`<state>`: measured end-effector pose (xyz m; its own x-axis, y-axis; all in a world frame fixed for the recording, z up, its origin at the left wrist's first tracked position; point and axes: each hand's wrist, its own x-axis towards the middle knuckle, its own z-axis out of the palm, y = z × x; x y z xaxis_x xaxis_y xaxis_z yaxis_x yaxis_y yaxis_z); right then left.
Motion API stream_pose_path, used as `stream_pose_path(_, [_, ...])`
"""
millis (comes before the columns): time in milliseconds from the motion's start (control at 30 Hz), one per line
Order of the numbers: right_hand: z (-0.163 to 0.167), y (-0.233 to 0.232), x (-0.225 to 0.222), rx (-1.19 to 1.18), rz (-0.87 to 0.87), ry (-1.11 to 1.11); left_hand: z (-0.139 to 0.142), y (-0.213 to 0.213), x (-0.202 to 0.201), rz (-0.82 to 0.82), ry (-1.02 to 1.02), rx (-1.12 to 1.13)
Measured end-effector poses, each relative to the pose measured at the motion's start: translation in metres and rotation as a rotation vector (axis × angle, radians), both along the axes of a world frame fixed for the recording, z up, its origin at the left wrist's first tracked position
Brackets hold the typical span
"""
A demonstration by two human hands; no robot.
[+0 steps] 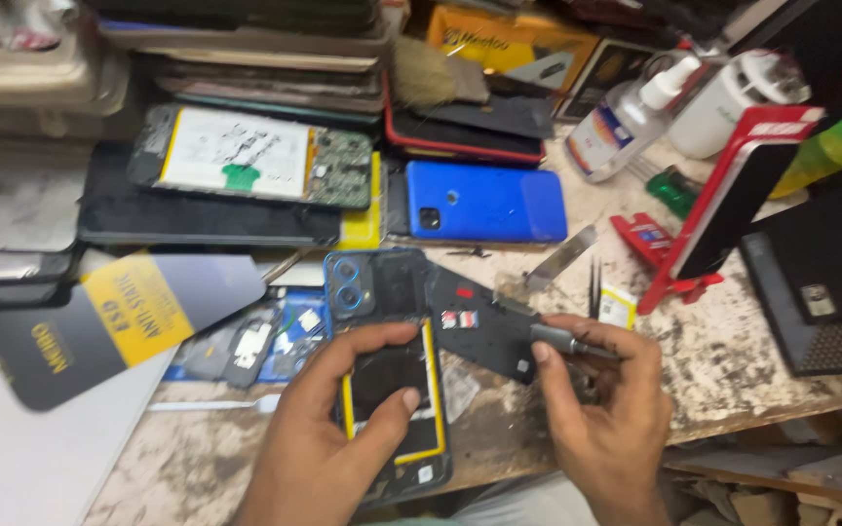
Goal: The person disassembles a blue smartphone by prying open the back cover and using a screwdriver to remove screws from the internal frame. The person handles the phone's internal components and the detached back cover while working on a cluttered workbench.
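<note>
We have one view only, from a camera worn on the head, looking steeply down and forward at the worn surface (733, 360) from close above. Our left hand (328, 429) and right hand (596, 409) enter from the near edge, filling the lower middle. The far edge takes in stacked devices; the surface's near rim shows at lower right.

Both hands come up from the bottom edge, palms kinda facing each other. Left hand (343, 414) is curled in a loose C, thumb and forefinger spread wide and pressing down. Right hand (601, 409) looks pinched shut, thumb against forefinger, though blur hides the other fingertips.
</note>
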<state>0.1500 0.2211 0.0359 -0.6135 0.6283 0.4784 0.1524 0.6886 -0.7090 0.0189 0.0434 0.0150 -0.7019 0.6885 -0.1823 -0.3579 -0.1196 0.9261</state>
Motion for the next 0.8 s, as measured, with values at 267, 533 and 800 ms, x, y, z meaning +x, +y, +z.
stream_pose_path(267, [-0.008, -0.002, 0.012, 0.031, 0.002, 0.039, 0.014, -0.002, -0.002, 0.009, 0.159, 0.067])
stream_pose_path(533, [-0.011, -0.003, 0.020, 0.141, -0.041, 0.020, 0.013, -0.001, -0.004, -0.017, 0.115, 0.075])
stream_pose_path(800, [-0.013, 0.002, 0.020, 0.095, -0.034, 0.026, 0.012, -0.003, -0.006, -0.032, 0.087, 0.058])
